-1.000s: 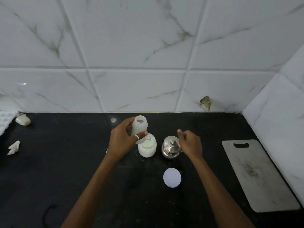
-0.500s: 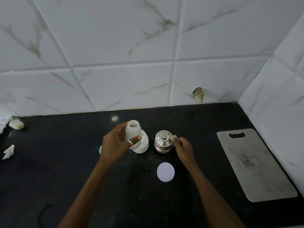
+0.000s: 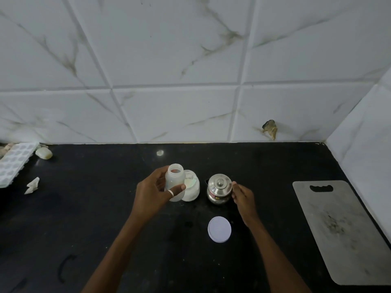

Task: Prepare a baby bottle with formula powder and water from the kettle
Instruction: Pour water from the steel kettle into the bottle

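Observation:
My left hand (image 3: pixel 154 192) grips a translucent baby bottle (image 3: pixel 174 179), open at the top and held upright just above the black counter (image 3: pixel 105 208). Right behind it stands an open jar of white formula powder (image 3: pixel 192 188). Its round white lid (image 3: pixel 219 229) lies flat on the counter nearer to me. A small steel kettle (image 3: pixel 219 189) with a knobbed lid stands to the right of the jar. My right hand (image 3: pixel 243 196) is at the kettle's right side, fingers curled at its handle; the handle itself is hidden.
A grey cutting board (image 3: pixel 338 229) lies at the right by the side wall. At the far left are a white ice tray (image 3: pixel 14 161), a pale soap-like lump (image 3: pixel 44 153) and a crumpled white scrap (image 3: pixel 32 185). Tiled walls close the back and right.
My right hand has come down from above the kettle to its right side, by the handle. My left hand keeps the bottle by the jar. The view has shifted a little.

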The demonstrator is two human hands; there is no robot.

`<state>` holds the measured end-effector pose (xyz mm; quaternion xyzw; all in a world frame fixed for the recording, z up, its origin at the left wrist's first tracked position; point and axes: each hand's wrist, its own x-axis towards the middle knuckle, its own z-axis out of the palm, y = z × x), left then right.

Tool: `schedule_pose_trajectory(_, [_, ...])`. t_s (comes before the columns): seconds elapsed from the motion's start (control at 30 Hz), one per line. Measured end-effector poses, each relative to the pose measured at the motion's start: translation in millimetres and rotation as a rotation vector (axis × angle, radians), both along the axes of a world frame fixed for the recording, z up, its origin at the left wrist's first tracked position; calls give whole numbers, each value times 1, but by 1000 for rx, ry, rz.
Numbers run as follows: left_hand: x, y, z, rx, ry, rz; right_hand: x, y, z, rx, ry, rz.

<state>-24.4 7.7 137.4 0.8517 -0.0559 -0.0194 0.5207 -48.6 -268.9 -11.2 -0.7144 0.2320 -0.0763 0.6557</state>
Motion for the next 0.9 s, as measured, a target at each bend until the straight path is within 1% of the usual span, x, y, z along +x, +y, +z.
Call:
schedule_pose_trajectory(0.27, [-2,-2,3,-19,-3,6,3,7,1,15,-23,-51])
schedule_pose_trajectory(0.4, [-3,1,5,-37,-9,17,3,9,13,28,-28,-32])
schedule_pose_trajectory(0.53, [-4,2,10,-46,-21,9,3,11,32,46,-72,-34])
schedule_pose_trajectory(0.7, [-3,2,22,-68,-42,10,8,14,74,71,-150,-35])
schedule_pose_trajectory(0.9, [8,0,48,-100,-91,12,14,19,148,89,-271,-67])
